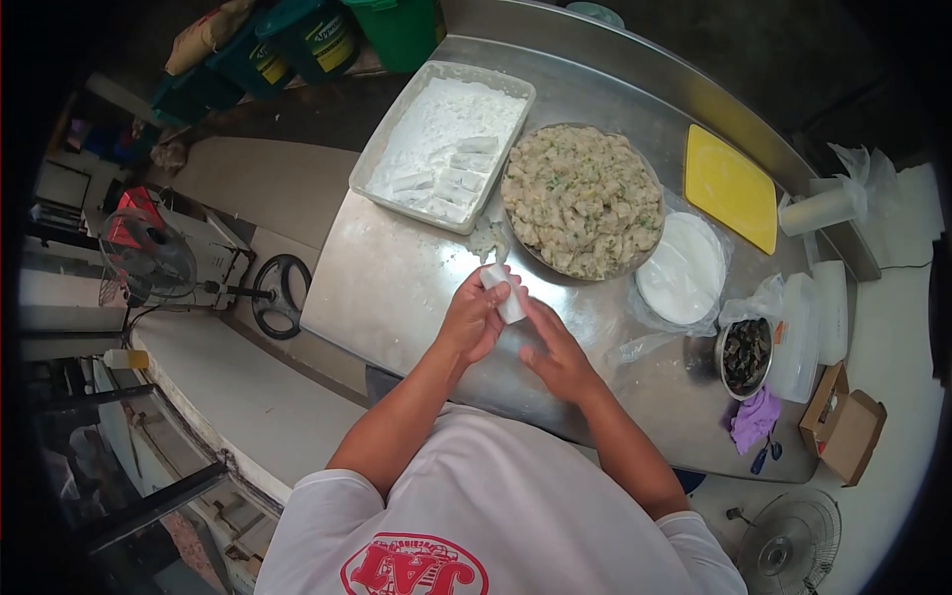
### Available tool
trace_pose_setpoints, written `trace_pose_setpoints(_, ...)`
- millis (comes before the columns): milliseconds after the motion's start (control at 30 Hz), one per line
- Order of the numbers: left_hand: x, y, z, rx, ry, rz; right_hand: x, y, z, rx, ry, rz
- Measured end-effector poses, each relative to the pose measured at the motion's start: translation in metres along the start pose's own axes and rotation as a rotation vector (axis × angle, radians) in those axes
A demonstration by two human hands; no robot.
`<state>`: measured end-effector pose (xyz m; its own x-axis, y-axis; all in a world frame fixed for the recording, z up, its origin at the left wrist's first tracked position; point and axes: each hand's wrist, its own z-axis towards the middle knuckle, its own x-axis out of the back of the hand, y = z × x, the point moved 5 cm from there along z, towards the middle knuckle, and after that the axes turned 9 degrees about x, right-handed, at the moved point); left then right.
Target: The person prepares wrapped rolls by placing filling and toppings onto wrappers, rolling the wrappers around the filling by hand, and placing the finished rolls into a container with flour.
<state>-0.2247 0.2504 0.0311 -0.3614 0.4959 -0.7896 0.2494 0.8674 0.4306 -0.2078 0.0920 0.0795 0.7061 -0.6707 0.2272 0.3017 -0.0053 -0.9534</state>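
A white wrapped roll (510, 301) is gripped in my left hand (473, 319), the thumb lying across it and the fingers closed around its side. My right hand (559, 359) is just to its right, fingers stretched out and thumb apart; its fingertips lie along the roll's right side, though I cannot tell how firmly they touch. Beyond my hands stands a big round bowl heaped with pale chopped filling (583, 198) flecked with green. To its right lies a stack of round white wrappers (682, 268) on clear plastic. Several similar rolls (458, 181) rest in white powder inside a rectangular tub (359, 182).
A yellow board (731, 188) lies at the back right of the steel table (397, 288). Nearer on the right are a metal bowl of dark pieces (746, 355), a purple cloth (756, 420) and an open cardboard box (851, 424). A floor fan (790, 545) stands at lower right.
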Motion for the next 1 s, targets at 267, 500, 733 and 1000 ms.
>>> trace_pose_setpoints(267,0.002,0.092,0.009,0.027,0.073,0.29,0.019,0.006,-0.063,-0.235,0.018,-0.079)
trace_pose_setpoints(500,-0.043,0.25,0.073,-0.36,0.149,1.826,0.044,0.001,-0.073,-0.246,0.116,-0.282)
trace_pose_setpoints(733,0.008,0.281,0.146,-0.269,0.158,2.187,0.051,-0.005,-0.083,-0.258,0.168,-0.407)
trace_pose_setpoints(1000,0.042,0.256,0.143,0.277,0.472,2.075,0.056,0.001,-0.104,-0.282,0.257,-0.458)
